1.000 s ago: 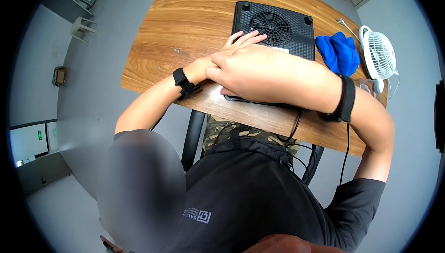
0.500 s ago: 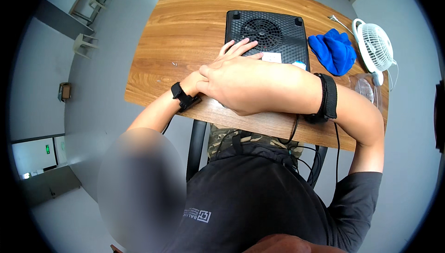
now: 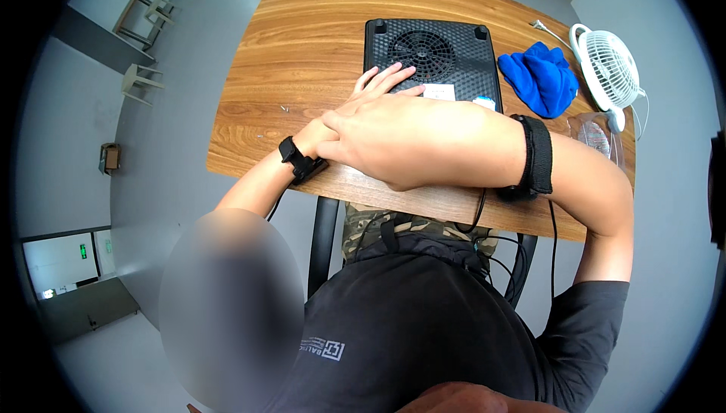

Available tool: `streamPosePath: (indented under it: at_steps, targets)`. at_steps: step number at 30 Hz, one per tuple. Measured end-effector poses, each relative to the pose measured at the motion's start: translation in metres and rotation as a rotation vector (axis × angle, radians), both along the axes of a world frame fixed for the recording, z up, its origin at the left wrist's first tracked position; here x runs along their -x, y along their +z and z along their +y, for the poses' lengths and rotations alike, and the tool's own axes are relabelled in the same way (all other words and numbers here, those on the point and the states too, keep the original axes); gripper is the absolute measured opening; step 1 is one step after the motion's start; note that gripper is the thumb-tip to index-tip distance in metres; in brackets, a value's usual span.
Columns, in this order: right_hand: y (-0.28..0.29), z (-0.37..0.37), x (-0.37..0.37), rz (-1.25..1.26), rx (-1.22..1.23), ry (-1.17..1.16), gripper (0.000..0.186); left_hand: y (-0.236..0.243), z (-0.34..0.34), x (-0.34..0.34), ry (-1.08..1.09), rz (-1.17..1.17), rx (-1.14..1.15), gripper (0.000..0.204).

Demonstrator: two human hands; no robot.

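Note:
A flat black appliance (image 3: 475, 72), probably an induction cooker, lies bottom up on the wooden table, showing its round vent grille (image 3: 423, 56), corner feet and a white label (image 3: 439, 92). My left hand (image 3: 370, 89) rests on its near left part, fingers stretched out and spread. Across it passes my right hand (image 3: 374, 137), its thumb and forefinger near the left wrist. The right fingers are curled; anything inside them is hidden from above. My right forearm covers the near edge of the appliance. A small blue and white item (image 3: 485, 103) shows just beyond that forearm.
Small metal pieces, perhaps screws (image 3: 284, 108), lie on the table (image 3: 295, 42) left of my hands. Right of the appliance are a crumpled blue cloth (image 3: 540, 80), a white fan (image 3: 611, 65) with its cord, and clear plastic packaging (image 3: 596, 138). Black cables hang by my lap.
The whole view has shifted slightly. Both hands keep nearly the same pose over the appliance, and nothing has visibly been taken up or let go.

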State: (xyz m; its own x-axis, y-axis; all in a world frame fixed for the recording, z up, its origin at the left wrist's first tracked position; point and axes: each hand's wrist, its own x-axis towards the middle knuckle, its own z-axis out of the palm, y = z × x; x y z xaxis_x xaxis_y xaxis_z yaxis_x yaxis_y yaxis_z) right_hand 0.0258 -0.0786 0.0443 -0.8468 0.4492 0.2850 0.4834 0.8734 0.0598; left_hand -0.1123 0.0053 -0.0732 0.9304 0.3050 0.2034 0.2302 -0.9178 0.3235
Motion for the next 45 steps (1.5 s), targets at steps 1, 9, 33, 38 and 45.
streamPosePath:
  at_steps: [1,9,33,38,45]
  targets:
    - [-0.002,0.001,-0.001,-0.032,0.005,0.005,0.034,-0.001,0.001,0.0,-0.006,-0.007,0.005,0.078]
    - [-0.014,-0.007,0.017,-0.228,0.044,-0.17,0.038,-0.016,0.01,-0.005,0.025,0.008,-0.02,0.066]
    - [0.006,-0.013,0.005,-0.115,0.03,-0.076,0.027,-0.011,0.005,0.0,0.033,-0.002,-0.021,0.069]
    - [-0.012,-0.004,-0.001,-0.177,0.064,0.033,0.019,-0.019,0.009,-0.003,0.03,0.011,-0.056,0.064]
    - [-0.005,-0.015,0.018,-0.389,0.046,-0.157,0.021,-0.022,0.011,-0.004,0.033,-0.022,0.002,0.064]
